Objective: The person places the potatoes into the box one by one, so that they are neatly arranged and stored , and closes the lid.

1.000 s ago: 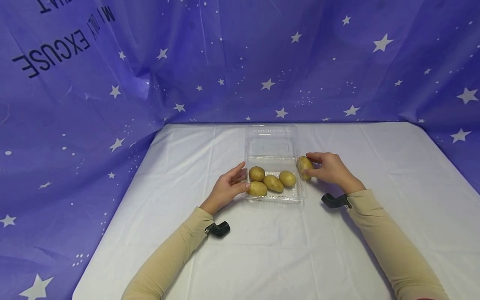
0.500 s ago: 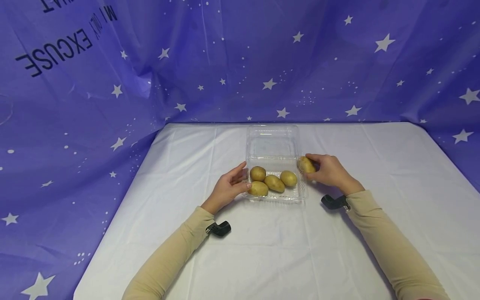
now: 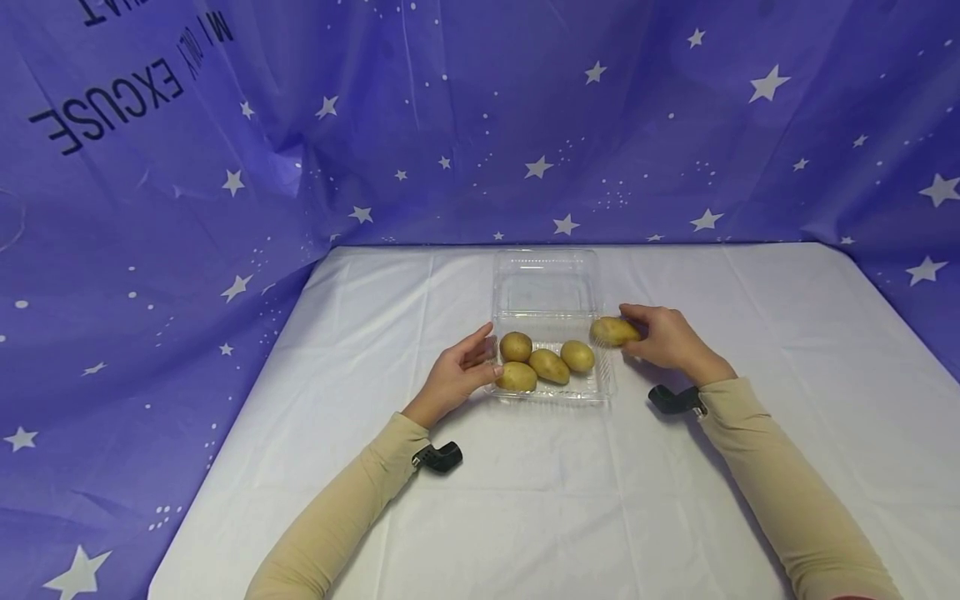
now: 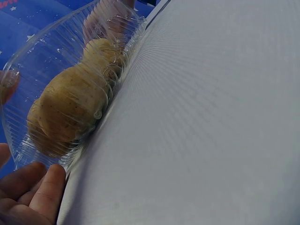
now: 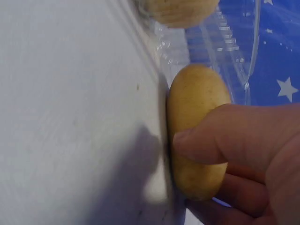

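Observation:
A clear plastic clamshell container [image 3: 604, 387] lies with its lid [image 3: 546, 287] folded back, away from me. Several small yellow potatoes [image 3: 549, 367] rest in its base. My left hand [image 3: 452, 377] holds the container's left side, thumb over the rim and fingers against the outer wall; through that wall potatoes [image 4: 70, 105] show in the left wrist view. Just outside the right wall, my right hand [image 3: 670, 340] grips another potato [image 3: 611, 332] between thumb and fingers. In the right wrist view this potato [image 5: 197, 98] lies close along the white cloth, its far end beside the container.
A white cloth [image 3: 517, 517] covers the table, reaching a purple-blue backdrop [image 3: 480, 125] with stars behind and on the left. Dark wrist cameras sit under both sleeves, the left camera [image 3: 438, 458] and the right camera [image 3: 673, 399].
The potato in my right hand has turned from slanting lengthwise to lying nearly crosswise, and the right hand has shifted slightly right. The left hand and container hold their places.

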